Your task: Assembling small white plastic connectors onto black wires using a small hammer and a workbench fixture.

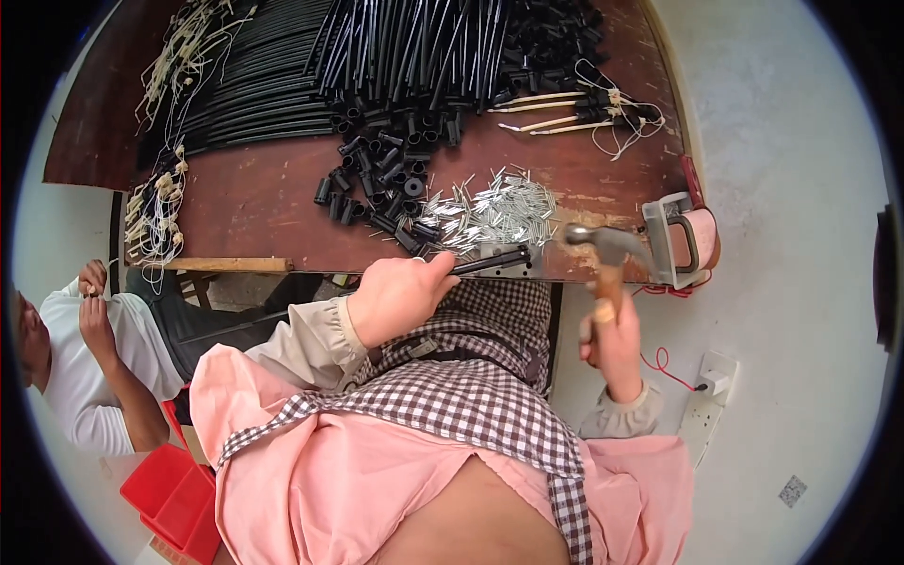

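Observation:
My left hand [397, 297] is closed around a thin black rod [492, 262] at the near edge of the table. The rod's far end lies over a small metal plate [535, 267]. Closed on a wooden handle, my right hand [616, 353] holds a claw hammer [610, 247] to the right of the plate. The hammer is raised, slightly blurred and apart from the rod. Just beyond the rod is a heap of small silvery pins [499, 211]. Short black plastic sleeves [384, 179] lie piled to the left of the pins.
Long black rods [405, 47] cover the back of the reddish-brown table [264, 202]. Cream-tipped pieces with cords [556, 111] lie at the right. A clear-sided container [670, 240] stands at the right corner. On the left sits another person [113, 367], near a red plastic bin [169, 494].

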Tool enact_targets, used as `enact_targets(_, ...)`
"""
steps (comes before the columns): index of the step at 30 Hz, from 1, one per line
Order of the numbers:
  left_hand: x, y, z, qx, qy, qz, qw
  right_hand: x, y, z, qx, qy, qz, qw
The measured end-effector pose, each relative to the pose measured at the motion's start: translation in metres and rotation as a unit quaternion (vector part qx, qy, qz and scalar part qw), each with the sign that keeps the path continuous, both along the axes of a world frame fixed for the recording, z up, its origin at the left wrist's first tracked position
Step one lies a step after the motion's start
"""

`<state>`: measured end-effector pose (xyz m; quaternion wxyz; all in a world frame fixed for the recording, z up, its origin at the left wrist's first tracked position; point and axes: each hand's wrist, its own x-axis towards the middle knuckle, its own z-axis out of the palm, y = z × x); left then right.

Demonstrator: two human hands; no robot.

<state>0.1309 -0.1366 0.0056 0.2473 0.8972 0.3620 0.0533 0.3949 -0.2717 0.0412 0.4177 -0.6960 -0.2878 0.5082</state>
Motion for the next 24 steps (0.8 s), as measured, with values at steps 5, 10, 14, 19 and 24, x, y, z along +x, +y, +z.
enact_targets(5,-0.004,0.022,0.017,-0.318,-0.138,-0.079,0.935,0.035,0.027,-0.026,-0.075,-0.032,-0.018,0.996)
enact_targets(10,0.003,-0.005,0.009,-0.551,-0.340,-0.029,0.762,-0.037,0.082,0.005,0.333,-0.031,0.399,0.854)
enact_targets(14,-0.083,-0.028,-0.037,-0.320,-0.215,0.087,0.918,0.026,0.183,0.014,0.284,0.107,0.002,0.953)
enact_targets(19,-0.077,-0.022,-0.005,-0.444,-0.283,0.240,0.816,0.064,0.232,-0.082,0.142,-0.590,0.326,0.725)
enact_targets(24,-0.001,0.094,0.049,-0.325,-0.380,0.204,0.841,0.075,0.218,-0.099,0.213,-0.350,0.142,0.901)
